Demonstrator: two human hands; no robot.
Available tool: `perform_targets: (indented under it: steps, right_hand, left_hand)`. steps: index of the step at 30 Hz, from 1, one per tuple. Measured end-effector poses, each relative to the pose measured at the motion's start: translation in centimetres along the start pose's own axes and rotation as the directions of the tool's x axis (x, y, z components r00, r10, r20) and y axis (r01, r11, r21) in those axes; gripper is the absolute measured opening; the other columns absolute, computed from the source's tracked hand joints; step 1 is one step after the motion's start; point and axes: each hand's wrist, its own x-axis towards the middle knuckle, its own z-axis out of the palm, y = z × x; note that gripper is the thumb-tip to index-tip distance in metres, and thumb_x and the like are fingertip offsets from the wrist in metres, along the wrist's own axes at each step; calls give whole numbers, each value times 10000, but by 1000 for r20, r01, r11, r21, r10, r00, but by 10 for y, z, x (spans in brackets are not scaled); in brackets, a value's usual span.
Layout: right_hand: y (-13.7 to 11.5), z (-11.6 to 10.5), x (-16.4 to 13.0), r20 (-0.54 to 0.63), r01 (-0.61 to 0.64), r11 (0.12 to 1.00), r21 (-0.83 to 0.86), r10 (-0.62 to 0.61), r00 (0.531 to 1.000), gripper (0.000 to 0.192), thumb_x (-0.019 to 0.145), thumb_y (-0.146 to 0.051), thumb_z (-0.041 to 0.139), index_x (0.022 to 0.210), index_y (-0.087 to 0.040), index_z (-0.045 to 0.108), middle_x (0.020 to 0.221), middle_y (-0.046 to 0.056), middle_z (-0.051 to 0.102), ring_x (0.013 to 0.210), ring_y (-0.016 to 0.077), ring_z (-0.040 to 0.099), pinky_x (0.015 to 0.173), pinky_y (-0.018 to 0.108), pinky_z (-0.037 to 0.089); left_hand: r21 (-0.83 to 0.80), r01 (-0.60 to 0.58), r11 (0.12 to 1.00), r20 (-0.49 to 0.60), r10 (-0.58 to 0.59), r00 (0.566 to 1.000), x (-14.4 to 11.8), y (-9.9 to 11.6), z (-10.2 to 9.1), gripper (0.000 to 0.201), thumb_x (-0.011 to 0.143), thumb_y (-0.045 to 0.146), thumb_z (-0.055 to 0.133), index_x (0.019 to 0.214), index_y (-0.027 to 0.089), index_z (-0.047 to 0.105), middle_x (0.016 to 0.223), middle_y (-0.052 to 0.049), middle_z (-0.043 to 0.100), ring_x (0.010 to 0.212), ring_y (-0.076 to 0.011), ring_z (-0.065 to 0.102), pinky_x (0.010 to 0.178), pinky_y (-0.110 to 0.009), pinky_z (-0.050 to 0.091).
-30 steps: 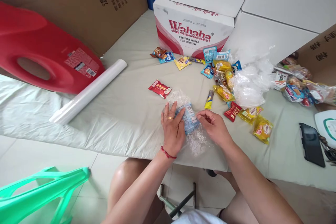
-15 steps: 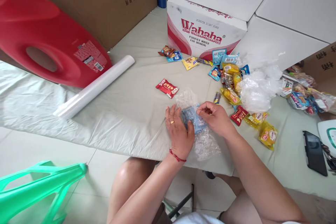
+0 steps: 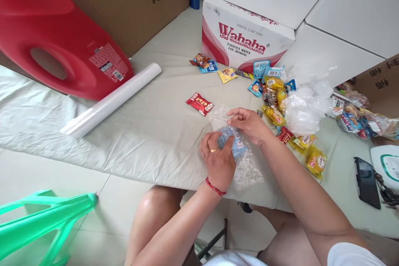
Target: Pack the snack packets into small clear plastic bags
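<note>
A small blue packet (image 3: 239, 149) lies on a sheet of clear plastic wrap (image 3: 249, 172) near the table's front edge. My left hand (image 3: 218, 158) rests over the packet's left side, its fingers curled and its thumb across the top, holding it. Just above the packet, my right hand (image 3: 249, 124) has thumb and forefinger closed at the far part of the wrap. A red snack packet (image 3: 200, 104) lies beyond my left hand.
Yellow snack packs (image 3: 315, 161) and crumpled clear bags (image 3: 304, 110) lie to the right. Behind stands a white-and-red water carton (image 3: 243, 43). A white roll (image 3: 115, 99) leans by a red jug (image 3: 81, 62) on the left. A phone (image 3: 368, 183) lies at far right.
My right hand has moved up and away from the blue packet to the far part of the wrap. My left fingers have curled more over the packet.
</note>
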Motion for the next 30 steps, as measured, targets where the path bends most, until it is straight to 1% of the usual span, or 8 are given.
perform_targets:
  steps: [4,9,13,16,20,25,27,30]
  right_hand:
    - [-12,-3,8,79,108,991,-76,-102,992,451,594,-398,880,935,-161,704,654,-68,562,561,69,424,523,220,302]
    - [-1,-13,27,92,250,938,-241,-234,968,379,701,-389,780,1001,-175,692,733,-45,589,608,96,471,588,242,363]
    - [8,-20,48,-128,146,847,-511,-243,962,454,818,-465,681,1147,-156,631,840,7,658,710,151,565,706,287,445]
    - [2,-17,59,-191,28,786,-618,-184,964,629,861,-565,659,1303,-126,575,978,72,699,879,200,637,840,324,469]
    - [-12,-4,70,-36,-18,828,-561,-3,999,701,688,-422,854,1276,-124,614,929,41,689,823,182,635,746,280,483]
    - [-31,-7,59,236,128,814,-566,12,972,284,670,-301,803,894,-143,733,690,-33,603,663,132,533,626,250,422]
    - [-37,-16,39,341,302,764,-570,-114,933,183,749,-311,749,857,-164,739,739,-12,650,727,150,567,696,271,453]
    - [-34,-29,-1,547,606,552,-573,-293,784,128,881,-298,681,818,-199,732,846,37,699,900,195,603,871,337,477]
  left_hand:
    - [-14,-140,990,-16,140,990,-3,-1,2,480,882,-24,514,1216,248,726,994,-89,709,1013,-232,639,867,-384,439]
    - [-67,-213,975,63,217,974,-4,-2,7,493,923,-15,425,1320,178,645,1237,-113,727,1168,-228,650,958,-378,455]
    - [-32,-202,979,171,204,964,-4,-2,9,490,936,8,417,1339,185,633,1388,-101,674,1321,-251,588,1080,-433,404]
    - [-30,-211,977,254,211,944,-3,-3,9,490,953,34,414,1376,185,609,1450,-95,632,1343,-245,573,1074,-433,406]
    - [-40,-204,978,282,207,937,-2,-4,8,474,971,53,416,1378,194,612,1454,-89,629,1344,-251,551,1045,-441,410]
    - [50,-53,997,266,38,963,1,0,3,466,933,79,506,1299,292,699,1291,-150,654,1139,-325,563,871,-463,444]
    - [38,-15,999,295,3,955,3,1,1,483,910,83,536,1302,311,702,1072,-147,657,945,-287,555,777,-428,436]
    - [-19,-28,999,334,32,942,4,-1,2,468,879,63,543,1252,273,732,852,-97,601,803,-242,511,712,-381,425]
